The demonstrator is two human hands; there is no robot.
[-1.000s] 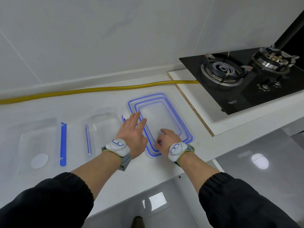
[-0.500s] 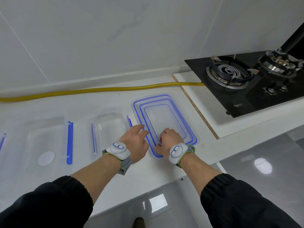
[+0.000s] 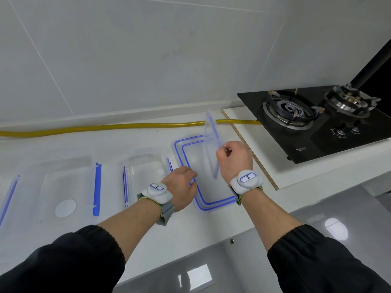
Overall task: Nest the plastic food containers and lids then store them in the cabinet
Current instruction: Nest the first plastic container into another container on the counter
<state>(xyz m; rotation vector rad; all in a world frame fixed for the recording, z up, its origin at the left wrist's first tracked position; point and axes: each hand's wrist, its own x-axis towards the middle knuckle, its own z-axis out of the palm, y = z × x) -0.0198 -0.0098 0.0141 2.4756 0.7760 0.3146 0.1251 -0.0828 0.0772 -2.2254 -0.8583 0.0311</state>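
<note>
The right hand (image 3: 233,158) pinches the smallest lid (image 3: 212,144) between thumb and fingers, tipped up on edge above the two larger blue-rimmed lids (image 3: 188,166), which lie nested flat near the countertop's (image 3: 148,229) front edge, just beside the hob (image 3: 317,123). The left hand (image 3: 183,185) rests with curled fingers pressing the outer lid's left rim, probably to pin the stack down. Two clear containers (image 3: 146,172) sit further left, with a yellow hose (image 3: 105,126) along the back edge.

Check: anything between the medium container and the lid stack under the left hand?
Head view: only the container's open blue-striped side flap lies between the medium container and the lid stack.
</note>
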